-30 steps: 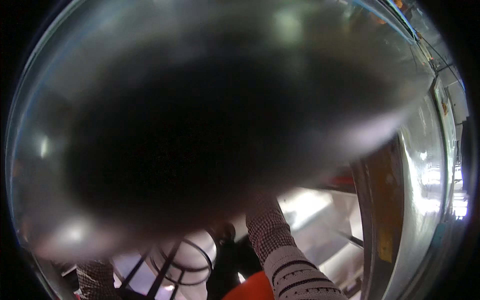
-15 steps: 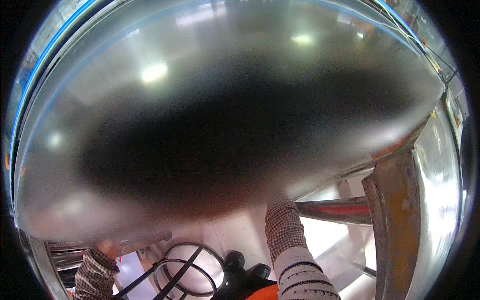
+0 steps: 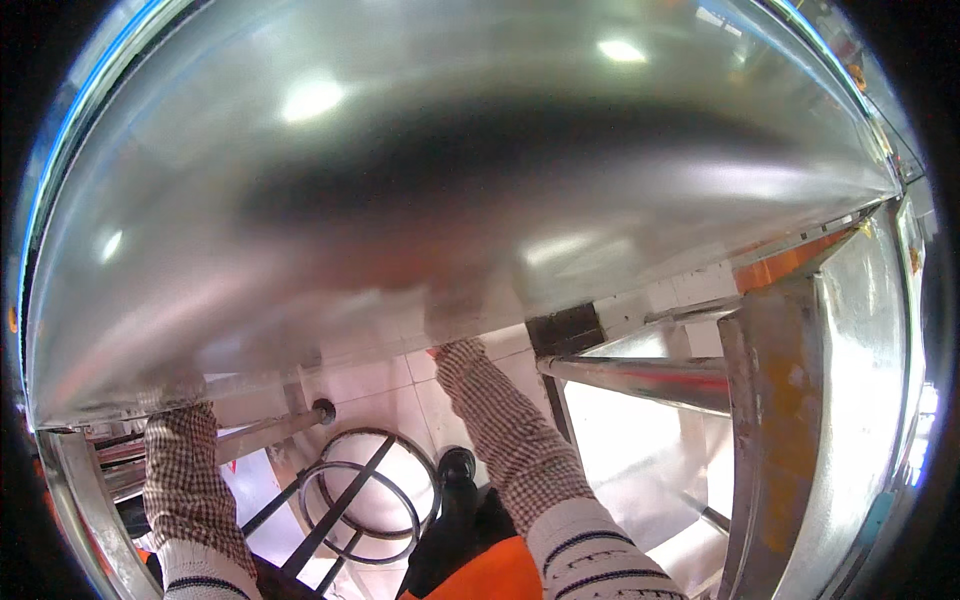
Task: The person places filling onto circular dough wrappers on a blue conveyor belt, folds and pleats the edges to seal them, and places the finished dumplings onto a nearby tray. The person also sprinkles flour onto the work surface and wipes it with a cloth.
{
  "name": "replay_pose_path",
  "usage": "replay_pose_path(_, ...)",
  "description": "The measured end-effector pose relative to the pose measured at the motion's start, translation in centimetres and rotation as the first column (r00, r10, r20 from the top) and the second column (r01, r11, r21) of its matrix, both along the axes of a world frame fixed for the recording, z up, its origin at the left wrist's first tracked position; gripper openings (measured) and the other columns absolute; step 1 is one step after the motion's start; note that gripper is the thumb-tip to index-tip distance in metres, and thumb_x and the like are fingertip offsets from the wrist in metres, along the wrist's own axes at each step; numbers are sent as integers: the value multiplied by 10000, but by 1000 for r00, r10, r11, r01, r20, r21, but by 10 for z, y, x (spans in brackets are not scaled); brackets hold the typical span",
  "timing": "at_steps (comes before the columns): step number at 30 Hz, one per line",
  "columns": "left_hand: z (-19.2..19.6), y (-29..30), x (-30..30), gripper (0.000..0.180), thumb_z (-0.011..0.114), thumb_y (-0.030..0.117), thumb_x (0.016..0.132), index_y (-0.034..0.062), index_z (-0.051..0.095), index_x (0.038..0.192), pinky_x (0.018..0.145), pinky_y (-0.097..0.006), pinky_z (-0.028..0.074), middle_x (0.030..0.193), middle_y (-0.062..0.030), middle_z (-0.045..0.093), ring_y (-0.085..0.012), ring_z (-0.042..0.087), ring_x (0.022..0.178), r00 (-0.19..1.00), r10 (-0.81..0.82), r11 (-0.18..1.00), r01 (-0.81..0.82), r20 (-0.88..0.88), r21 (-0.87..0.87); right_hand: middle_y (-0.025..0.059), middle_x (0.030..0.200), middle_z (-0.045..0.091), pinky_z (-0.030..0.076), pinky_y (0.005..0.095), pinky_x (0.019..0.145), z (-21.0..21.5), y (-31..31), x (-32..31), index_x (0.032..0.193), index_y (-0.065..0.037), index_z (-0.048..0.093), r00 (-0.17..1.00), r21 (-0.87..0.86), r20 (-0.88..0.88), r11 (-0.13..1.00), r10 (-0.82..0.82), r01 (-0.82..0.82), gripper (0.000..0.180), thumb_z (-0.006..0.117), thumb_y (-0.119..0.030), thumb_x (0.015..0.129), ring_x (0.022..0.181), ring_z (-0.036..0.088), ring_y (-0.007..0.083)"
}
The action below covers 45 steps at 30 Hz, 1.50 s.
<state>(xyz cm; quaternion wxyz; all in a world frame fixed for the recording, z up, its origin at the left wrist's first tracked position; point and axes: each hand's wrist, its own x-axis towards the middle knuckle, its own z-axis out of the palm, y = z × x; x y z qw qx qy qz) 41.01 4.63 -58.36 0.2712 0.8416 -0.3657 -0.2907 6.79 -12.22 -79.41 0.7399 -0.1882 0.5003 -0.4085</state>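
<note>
Checked sleeves [image 3: 510, 440] reach under metal tabletop [image 3: 450, 170]; fingers of both hands hidden; can't tell how open or what's held

At the lower left of centre, a black metal frame of rings and straight bars [image 3: 338, 507] shows against the pale tiled floor [image 3: 375, 380], just below a metal tube [image 3: 270, 432] with a dark end. Towards the right, a horizontal metal bar [image 3: 650, 379] reaches a stained brownish upright [image 3: 775, 430].
</note>
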Motion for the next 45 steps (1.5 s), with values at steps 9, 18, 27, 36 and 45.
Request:
replay_pose_path(9,-59,-23,-45,549,618,345,853,18,465,1267,942,-331,394,1158,-102,580,-195,538,1070,948,306,893,-319,90,318,111,1115,569,487,357,699,-101,152,-54,1224,-150,476,950,490,97,817,296,-304,374,502,-309,887,872,558,212)
replay_pose_path(18,81,137,-258,280,580,320,819,73,642,937,926,-541,326,933,-130,648,-305,601,892,727,-685,662,590,54,462,41,890,562,476,287,685,156,219,-111,1229,-122,490,984,418,170,901,50,-118,379,547,-292,895,839,568,149)
replay_pose_path(27,3,201,-213,582,338,551,871,96,701,869,958,-599,233,879,-128,663,-305,603,899,680,-724,556,476,116,682,64,1080,597,492,281,778,435,125,-209,1274,-77,466,772,135,-98,777,628,-615,395,507,-261,927,891,596,157)
replay_pose_path(36,49,129,-254,667,319,583,854,56,576,1173,1017,-635,118,1226,-202,530,-391,466,1164,745,-595,304,555,-301,774,41,1003,618,483,251,739,527,64,-303,1202,-54,533,933,-29,-300,976,196,-215,320,498,-204,921,853,588,117)
replay_pose_path(45,207,-69,-278,222,583,227,877,25,590,968,587,-282,452,762,-81,581,-160,561,658,539,-278,858,511,-795,46,79,986,622,510,271,703,507,-122,-277,1165,12,547,814,-186,-580,972,11,-146,329,525,-156,883,834,599,145)
